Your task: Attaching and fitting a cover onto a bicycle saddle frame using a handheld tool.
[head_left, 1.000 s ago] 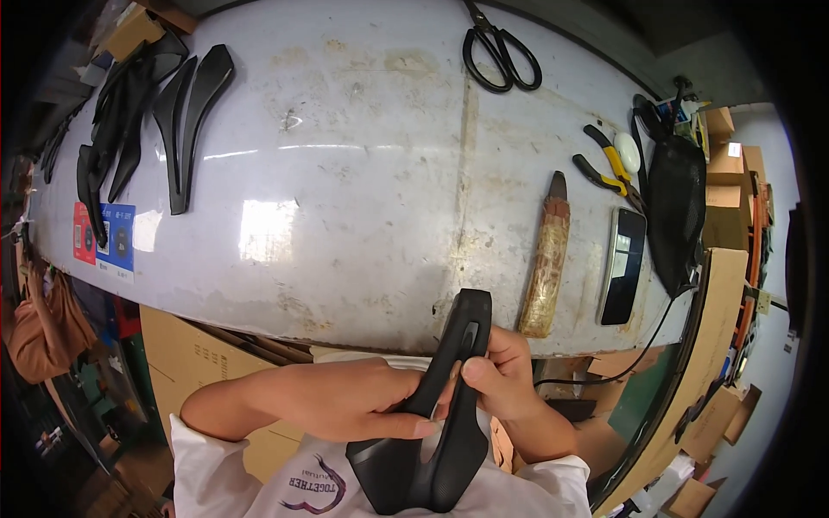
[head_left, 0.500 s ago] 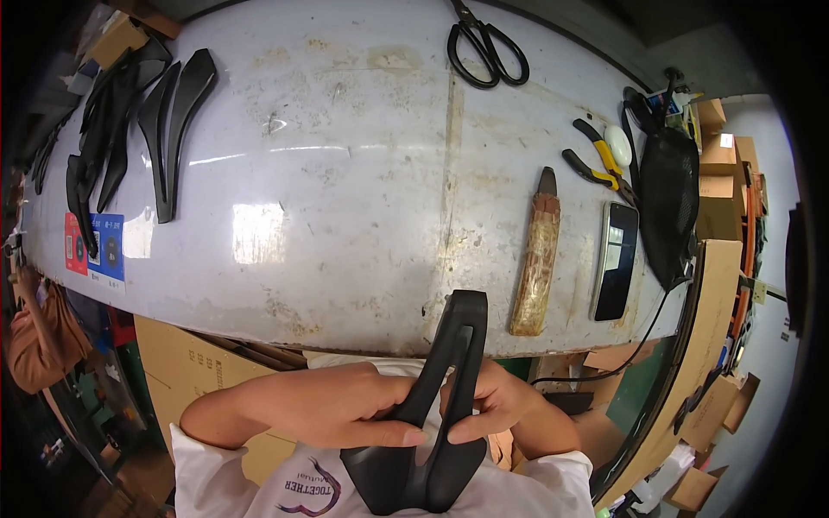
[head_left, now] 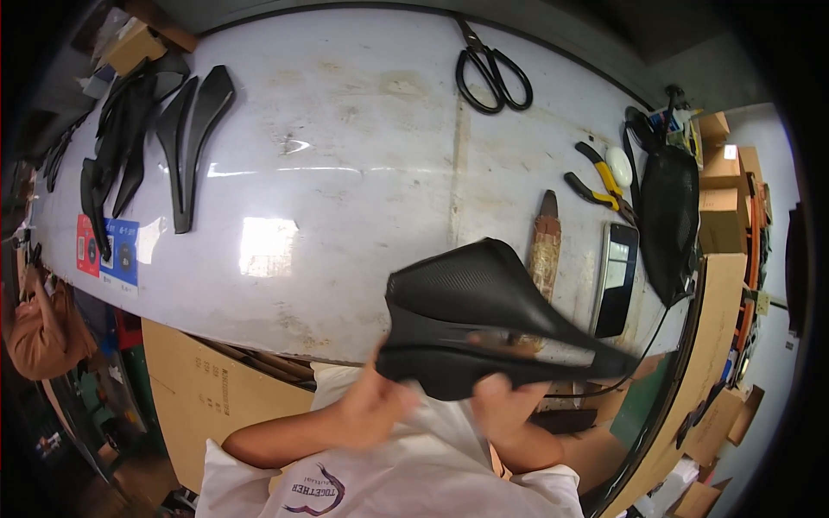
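Note:
A black bicycle saddle [head_left: 466, 281] with a long slot down its middle is held over the table's front edge, its wide end to the left and its narrow nose pointing right. My left hand [head_left: 376, 406], partly smeared by motion, grips the wide end from below. Along the near edge beside the slot, my right hand [head_left: 509, 406] holds the saddle, its fingers partly hidden underneath. Behind the saddle lies a tape-wrapped knife [head_left: 546, 250], its lower part covered from view.
Black scissors [head_left: 494, 73] lie at the back of the white table [head_left: 345, 216]. To the right are yellow-black pliers [head_left: 609, 177], a white oval object [head_left: 618, 164], a phone [head_left: 617, 281] and a black mesh bag [head_left: 669, 216]. Black curved pieces [head_left: 203, 129] lie far left; a person [head_left: 43, 328] is beyond.
The saddle has turned from nose-away to nose-right and risen over the table edge. My left hand has shifted from the middle to its wide end.

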The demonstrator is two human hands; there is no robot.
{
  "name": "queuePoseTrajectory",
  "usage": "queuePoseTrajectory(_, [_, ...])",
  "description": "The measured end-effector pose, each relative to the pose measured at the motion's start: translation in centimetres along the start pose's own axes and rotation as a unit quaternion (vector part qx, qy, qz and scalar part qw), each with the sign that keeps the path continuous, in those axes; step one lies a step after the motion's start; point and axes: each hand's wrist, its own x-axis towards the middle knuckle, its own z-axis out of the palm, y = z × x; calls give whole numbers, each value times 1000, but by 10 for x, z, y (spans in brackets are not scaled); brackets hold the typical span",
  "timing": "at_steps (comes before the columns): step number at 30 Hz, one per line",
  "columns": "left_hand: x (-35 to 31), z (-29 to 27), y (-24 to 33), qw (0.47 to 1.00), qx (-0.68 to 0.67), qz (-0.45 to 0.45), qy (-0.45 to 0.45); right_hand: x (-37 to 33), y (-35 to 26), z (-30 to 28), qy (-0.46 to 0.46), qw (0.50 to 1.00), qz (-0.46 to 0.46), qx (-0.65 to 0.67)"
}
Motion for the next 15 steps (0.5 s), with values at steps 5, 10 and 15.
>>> queuePoseTrajectory(5, [26,-18,59,994,5,47,99,14,-6,-38,-204,949,-27,-238])
queuePoseTrajectory(10, [27,-8,74,956,292,-29,-4,32,-23,-11,-171,983,59,-45])
queuePoseTrajectory(15, [28,-8,76,945,303,-102,-63,30,-24,-8,-200,970,85,-107])
